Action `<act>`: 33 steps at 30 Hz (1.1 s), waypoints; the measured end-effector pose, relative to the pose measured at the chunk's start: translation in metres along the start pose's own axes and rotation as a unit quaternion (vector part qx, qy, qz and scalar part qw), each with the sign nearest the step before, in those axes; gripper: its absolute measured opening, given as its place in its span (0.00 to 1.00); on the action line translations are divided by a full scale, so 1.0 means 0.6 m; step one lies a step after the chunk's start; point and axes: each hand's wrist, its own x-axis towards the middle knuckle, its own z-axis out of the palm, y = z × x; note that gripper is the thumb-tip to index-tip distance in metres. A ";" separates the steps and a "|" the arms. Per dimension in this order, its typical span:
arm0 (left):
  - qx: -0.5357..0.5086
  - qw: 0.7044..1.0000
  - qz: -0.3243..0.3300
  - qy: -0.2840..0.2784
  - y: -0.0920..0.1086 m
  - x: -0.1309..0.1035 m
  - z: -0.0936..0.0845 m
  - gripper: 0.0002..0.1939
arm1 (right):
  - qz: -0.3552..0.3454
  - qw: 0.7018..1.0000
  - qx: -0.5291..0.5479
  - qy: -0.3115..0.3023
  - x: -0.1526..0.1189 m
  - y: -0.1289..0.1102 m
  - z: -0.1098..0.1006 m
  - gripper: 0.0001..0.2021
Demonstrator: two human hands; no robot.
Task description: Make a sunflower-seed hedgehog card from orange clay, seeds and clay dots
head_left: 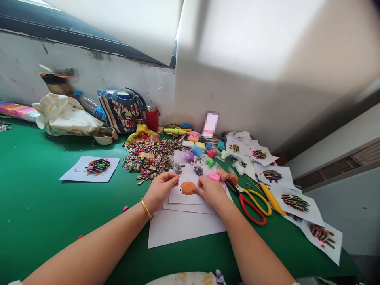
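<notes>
Green tabletop, orange clay between left fingers, pressed together, and right fingers (pinch unclear)

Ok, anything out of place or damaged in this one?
A pink bit and a red bit lie stray on the green table, apart from the seed pile. The wall looks damaged too: dark scuffs below the window.

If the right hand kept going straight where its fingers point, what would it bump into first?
Probably the orange oval: the right hand's thumb already looks right at its edge, though touching is hard to tell.
</notes>
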 end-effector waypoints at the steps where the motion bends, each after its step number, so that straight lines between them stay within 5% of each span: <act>1: 0.001 1.000 0.002 -0.001 0.000 0.000 0.000 0.17 | 0.002 1.000 -0.003 0.001 0.001 0.000 0.001 0.11; 12: 0.013 1.000 0.020 -0.006 -0.002 0.000 -0.001 0.16 | -0.061 0.995 0.000 0.076 -0.006 -0.016 0.021 0.18; 20: 0.032 0.999 0.027 -0.016 -0.003 0.001 -0.003 0.16 | -0.038 0.995 -0.004 0.092 -0.001 -0.026 0.034 0.24; 27: 0.024 0.999 0.026 -0.010 0.000 -0.002 0.000 0.16 | -0.172 0.980 0.034 0.096 -0.001 -0.015 0.028 0.12; 33: 0.023 0.999 0.022 -0.008 0.002 -0.002 0.001 0.16 | -0.186 0.978 0.029 0.095 0.000 -0.012 0.027 0.13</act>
